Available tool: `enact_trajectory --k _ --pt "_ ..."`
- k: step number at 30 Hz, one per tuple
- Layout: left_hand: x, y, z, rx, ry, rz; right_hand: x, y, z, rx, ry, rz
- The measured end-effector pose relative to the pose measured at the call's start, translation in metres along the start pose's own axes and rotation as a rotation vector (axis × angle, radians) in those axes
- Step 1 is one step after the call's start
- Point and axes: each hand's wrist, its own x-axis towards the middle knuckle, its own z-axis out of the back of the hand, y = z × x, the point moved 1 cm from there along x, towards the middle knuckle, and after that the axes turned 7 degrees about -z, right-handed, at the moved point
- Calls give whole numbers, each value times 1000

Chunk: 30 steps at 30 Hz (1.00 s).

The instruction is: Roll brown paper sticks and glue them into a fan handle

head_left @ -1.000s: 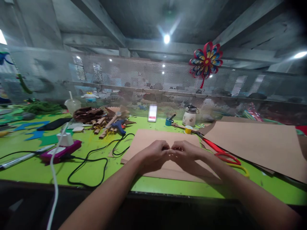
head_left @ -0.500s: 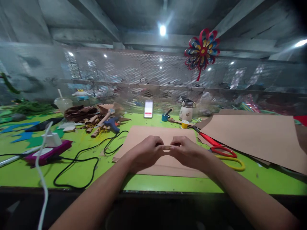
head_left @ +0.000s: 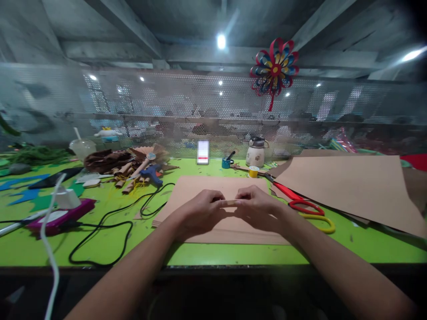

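Both my hands meet above a stack of brown kraft paper (head_left: 191, 184) on the green table. Between them is a small narrow strip of brown paper (head_left: 229, 203), held level by its ends. My left hand (head_left: 203, 211) pinches the left end with thumb and fingers, and my right hand (head_left: 256, 205) pinches the right end. Most of the strip's ends is hidden by the fingers. To the right of the stack lie large scissors (head_left: 307, 207) with one red and one yellow handle loop.
Large brown sheets (head_left: 347, 186) cover the right side. Behind the stack stand a thread spool (head_left: 253, 172), a blue cup (head_left: 226, 163), a flask (head_left: 255, 153) and a phone (head_left: 203, 152). Leftward lie a glue gun (head_left: 151, 174), paper rolls, black cable (head_left: 130, 209) and a purple power strip (head_left: 62, 218).
The whole scene has shifted slightly left in view. My hands stay over the stack, still pinching the paper strip, whose flat face shows a little more now.
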Motion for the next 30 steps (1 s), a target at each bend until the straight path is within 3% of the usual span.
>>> enact_trajectory --k 9,19,24,30 --pt "-3 -1 1 -22 27 16 -4 0 2 225 58 -124" --pt "8 6 9 -13 49 5 1 -15 15 204 91 -71" --pt "4 7 1 -87 7 35 4 -18 14 166 19 -83" --pt "6 -1 5 61 -27 -58 0 -3 12 94 -78 -76"
